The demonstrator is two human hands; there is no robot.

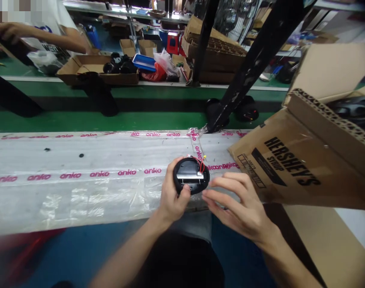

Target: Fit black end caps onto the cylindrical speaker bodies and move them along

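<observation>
A round black housing [191, 176] is held in my left hand [173, 194], with the thumb pressed on its lower face and the fingers behind its left edge. Across its open side lies a silvery bar-shaped part, and thin red wires [202, 165] with a small yellow tip rise from its upper right. Just right of the housing is my right hand [235, 200], its fingers bent and apart. Those fingertips come close to the housing's right rim; whether they touch it I cannot tell. Nothing shows between them.
Below the hands runs a plastic-covered ledge [104, 160]. A Hershey's carton [305, 160] stands at right. Beyond lies a green conveyor [152, 106] with black cylinders [100, 94] and round black parts [247, 109]. A slanting black post [245, 60] crosses ahead. Another person's arm [55, 38] is at upper left.
</observation>
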